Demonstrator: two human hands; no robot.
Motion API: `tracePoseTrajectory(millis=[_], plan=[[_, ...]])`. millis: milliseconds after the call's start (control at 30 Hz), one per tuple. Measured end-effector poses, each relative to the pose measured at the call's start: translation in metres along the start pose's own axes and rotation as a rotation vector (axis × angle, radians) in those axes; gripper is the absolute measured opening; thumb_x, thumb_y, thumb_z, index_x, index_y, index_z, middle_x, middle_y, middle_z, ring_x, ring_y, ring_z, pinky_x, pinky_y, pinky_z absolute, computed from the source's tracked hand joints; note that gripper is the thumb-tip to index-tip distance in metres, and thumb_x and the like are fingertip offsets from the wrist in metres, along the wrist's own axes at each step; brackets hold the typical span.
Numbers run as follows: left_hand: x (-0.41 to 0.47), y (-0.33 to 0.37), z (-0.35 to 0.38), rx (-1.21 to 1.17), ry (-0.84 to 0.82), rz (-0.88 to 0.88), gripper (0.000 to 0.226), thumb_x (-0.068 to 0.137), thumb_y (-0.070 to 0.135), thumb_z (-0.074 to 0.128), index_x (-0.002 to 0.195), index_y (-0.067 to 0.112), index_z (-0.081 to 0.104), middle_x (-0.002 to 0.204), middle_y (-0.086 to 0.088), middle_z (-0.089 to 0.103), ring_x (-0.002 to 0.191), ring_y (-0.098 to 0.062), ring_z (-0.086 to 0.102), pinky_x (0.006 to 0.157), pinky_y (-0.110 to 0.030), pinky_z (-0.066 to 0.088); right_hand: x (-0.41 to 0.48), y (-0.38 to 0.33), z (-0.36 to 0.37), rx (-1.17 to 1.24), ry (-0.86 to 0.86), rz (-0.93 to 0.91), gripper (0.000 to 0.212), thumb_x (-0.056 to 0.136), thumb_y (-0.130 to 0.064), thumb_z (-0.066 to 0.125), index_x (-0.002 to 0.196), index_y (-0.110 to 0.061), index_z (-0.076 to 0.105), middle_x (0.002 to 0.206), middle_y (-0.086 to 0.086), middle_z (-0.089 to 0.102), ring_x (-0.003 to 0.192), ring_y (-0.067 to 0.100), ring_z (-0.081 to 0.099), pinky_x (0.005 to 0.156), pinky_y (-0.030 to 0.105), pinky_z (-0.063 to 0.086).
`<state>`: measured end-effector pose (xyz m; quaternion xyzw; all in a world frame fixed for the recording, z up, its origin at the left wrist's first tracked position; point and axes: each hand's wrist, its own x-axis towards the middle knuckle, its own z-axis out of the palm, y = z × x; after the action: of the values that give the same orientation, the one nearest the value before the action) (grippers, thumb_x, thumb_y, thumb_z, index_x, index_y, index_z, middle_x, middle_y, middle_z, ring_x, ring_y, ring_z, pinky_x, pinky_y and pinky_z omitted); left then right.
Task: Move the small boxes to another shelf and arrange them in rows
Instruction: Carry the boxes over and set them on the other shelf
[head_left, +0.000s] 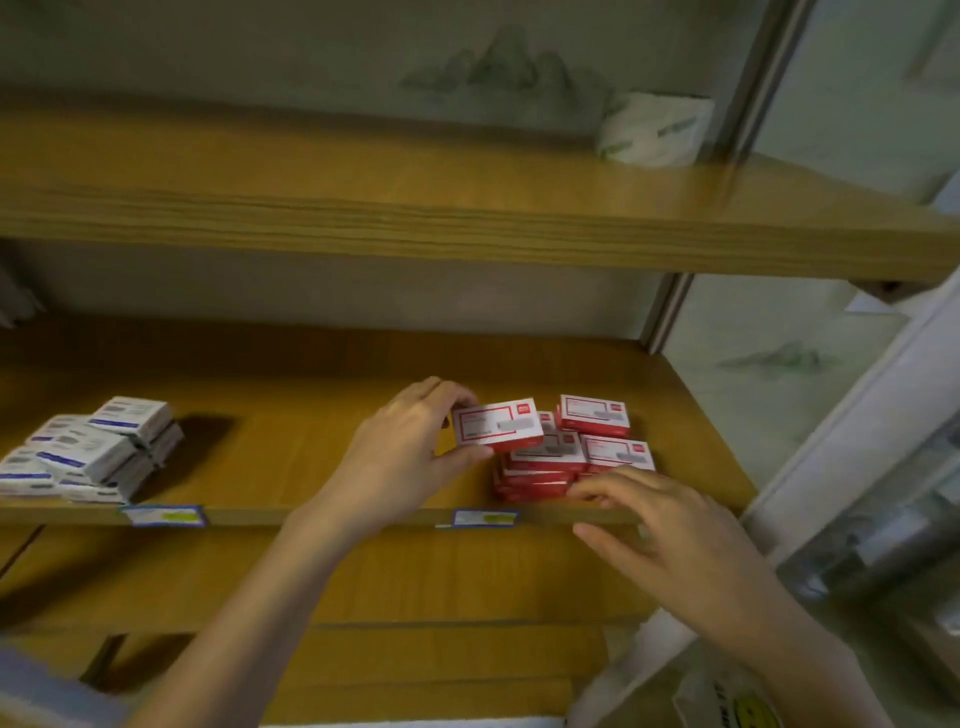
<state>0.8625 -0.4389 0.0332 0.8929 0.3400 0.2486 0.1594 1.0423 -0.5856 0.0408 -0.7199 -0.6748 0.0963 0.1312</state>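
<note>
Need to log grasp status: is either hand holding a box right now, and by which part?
Left hand pinches one red box by its left end. Right hand only touches the red stack.

I see a wooden middle shelf (322, 441) carrying two groups of small boxes. A heap of white-and-blue boxes (88, 452) lies near its left front edge. Well apart, toward the right, red-and-white boxes (571, 452) sit stacked in a cluster. Two price labels (483, 518) hang on its front lip. The upper shelf (363, 208) bears a white-and-green package (652, 130) at its right end.
</note>
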Motion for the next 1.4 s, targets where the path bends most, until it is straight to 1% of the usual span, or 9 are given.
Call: tracePoseTrajectory(millis=[200,300,533,633,733,967,1133,1300,1400], plan=[[0.025,0.03,0.039,0.044,-0.013,-0.045,0.04,0.082,0.041,0.061,0.116,0.024,0.05,0.116,0.009,0.052,0.103,-0.007,0.048,0.08,-0.023,0.044,-0.011,0.039,-0.012,0.009,-0.036,-0.029,0.033,0.085,-0.056,0.041,0.118,-0.049,0.041,0.117,-0.035,0.041,0.107,-0.013,0.043,0.085,0.008,0.038],[0.031,0.034,0.05,0.094,-0.075,-0.095,0.041,0.083,0.04,0.06,0.119,0.024,0.049,0.12,0.008,0.052,0.11,-0.01,0.047,0.086,-0.026,0.043,-0.013,0.052,-0.016,0.013,-0.035,-0.045,0.034,0.084,-0.058,0.04,0.118,-0.05,0.04,0.113,-0.038,0.037,0.106,-0.013,0.043,0.078,0.005,0.035],[0.026,0.034,0.052,0.126,-0.132,-0.206,0.06,0.081,0.051,0.055,0.133,0.026,0.038,0.14,0.003,0.042,0.134,-0.015,0.03,0.104,-0.037,0.034,-0.002,0.058,-0.017,0.023,-0.042,-0.135,0.033,0.086,-0.056,0.041,0.118,-0.048,0.041,0.124,-0.033,0.042,0.112,-0.011,0.04,0.088,0.013,0.041],[0.014,0.031,0.039,0.11,-0.054,-0.19,0.053,0.083,0.051,0.052,0.129,0.025,0.044,0.129,0.006,0.048,0.119,-0.013,0.044,0.086,-0.03,0.046,0.007,0.05,-0.018,0.045,-0.063,-0.181,0.034,0.087,-0.053,0.042,0.121,-0.046,0.041,0.126,-0.03,0.042,0.114,-0.011,0.039,0.088,0.011,0.036],[-0.005,0.026,0.022,0.18,-0.029,-0.193,0.044,0.086,0.049,0.05,0.124,0.027,0.048,0.122,0.01,0.052,0.114,-0.011,0.049,0.078,-0.026,0.042,0.018,0.041,-0.017,0.05,-0.072,-0.235,0.036,0.088,-0.051,0.044,0.122,-0.044,0.042,0.13,-0.026,0.042,0.12,-0.007,0.038,0.095,0.016,0.038],[-0.069,0.011,-0.018,0.369,-0.011,-0.297,0.044,0.088,0.051,0.045,0.125,0.028,0.048,0.12,0.011,0.055,0.111,-0.013,0.052,0.083,-0.027,0.042,0.05,-0.012,-0.002,0.083,-0.161,-0.451,0.032,0.088,-0.049,0.045,0.119,-0.043,0.046,0.118,-0.028,0.047,0.103,-0.01,0.039,0.087,0.014,0.04],[-0.126,-0.003,-0.049,0.421,0.057,-0.453,0.045,0.087,0.057,0.04,0.121,0.029,0.051,0.114,0.012,0.057,0.106,-0.01,0.054,0.082,-0.027,0.047,0.071,-0.071,0.017,0.071,-0.183,-0.647,0.031,0.089,-0.049,0.044,0.118,-0.039,0.048,0.115,-0.023,0.05,0.107,-0.002,0.045,0.088,0.03,0.045],[-0.178,-0.015,-0.084,0.47,0.123,-0.591,0.04,0.086,0.051,0.047,0.119,0.029,0.053,0.115,0.012,0.059,0.1,-0.01,0.057,0.074,-0.022,0.04,0.084,-0.138,0.037,0.035,-0.188,-0.799,0.031,0.088,-0.051,0.044,0.117,-0.04,0.047,0.115,-0.023,0.049,0.108,-0.001,0.045,0.087,0.025,0.044],[-0.209,-0.031,-0.106,0.479,0.143,-0.664,0.038,0.085,0.05,0.048,0.116,0.028,0.055,0.113,0.01,0.06,0.095,-0.01,0.058,0.074,-0.025,0.047,0.087,-0.179,0.05,0.026,-0.203,-0.842,0.032,0.087,-0.052,0.044,0.118,-0.042,0.045,0.119,-0.024,0.048,0.11,-0.003,0.044,0.087,0.023,0.044]])
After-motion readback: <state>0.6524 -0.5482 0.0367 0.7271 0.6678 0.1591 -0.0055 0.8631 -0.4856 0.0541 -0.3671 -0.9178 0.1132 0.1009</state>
